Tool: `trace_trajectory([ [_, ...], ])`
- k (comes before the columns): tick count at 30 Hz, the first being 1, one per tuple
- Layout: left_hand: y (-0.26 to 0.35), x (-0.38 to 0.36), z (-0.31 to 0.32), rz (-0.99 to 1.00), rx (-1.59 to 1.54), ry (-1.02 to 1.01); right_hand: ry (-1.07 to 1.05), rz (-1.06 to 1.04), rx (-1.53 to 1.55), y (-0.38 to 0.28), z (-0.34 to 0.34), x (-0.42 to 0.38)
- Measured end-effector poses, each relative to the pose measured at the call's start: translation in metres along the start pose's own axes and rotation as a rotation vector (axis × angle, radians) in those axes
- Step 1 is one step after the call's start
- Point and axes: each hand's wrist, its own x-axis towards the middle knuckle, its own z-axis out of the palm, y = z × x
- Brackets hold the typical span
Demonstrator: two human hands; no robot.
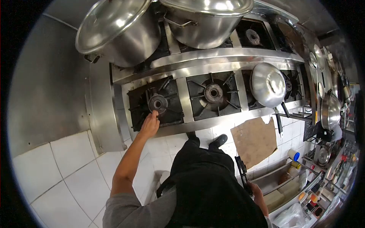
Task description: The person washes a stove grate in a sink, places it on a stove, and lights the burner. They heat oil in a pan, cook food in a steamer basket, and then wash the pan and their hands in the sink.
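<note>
My left hand (151,124) reaches over the front left burner (158,103), its fingers closed together at the near edge of the round burner head. Whether something small is between the fingertips cannot be made out. Low on the right, beside my dark apron, my right hand (258,195) is wrapped round the end of a long black tool (242,167) that points up and forward. To the right of the left burner is a second burner (213,93) with its black grate bars around it.
Two large lidded pots (131,40) (209,28) stand on the raised back row. A metal pan (268,85) sits on the front right, handles jutting over the edge. Cardboard (255,141) lies on the tiled floor. Shelves with containers line the right side.
</note>
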Motion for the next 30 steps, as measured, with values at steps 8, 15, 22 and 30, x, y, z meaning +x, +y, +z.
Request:
trace_trajectory([
  [8, -0.015, -0.017, 0.036, -0.11, 0.149, -0.052, 0.198, 0.413, 0.337, -0.172, 0.016, -0.04],
  [15, 0.028, -0.041, 0.066, -0.061, 0.427, 0.339, 0.169, 0.313, 0.055, -0.069, -0.035, -0.002],
  [22, 0.085, -0.05, 0.115, -0.015, 0.354, 0.436, 0.31, -0.217, -0.001, -0.209, 0.004, -0.113],
  [30, 0.089, -0.03, 0.161, -0.246, 0.246, 0.495, 0.218, -0.038, -0.1, -0.178, -0.04, -0.124],
])
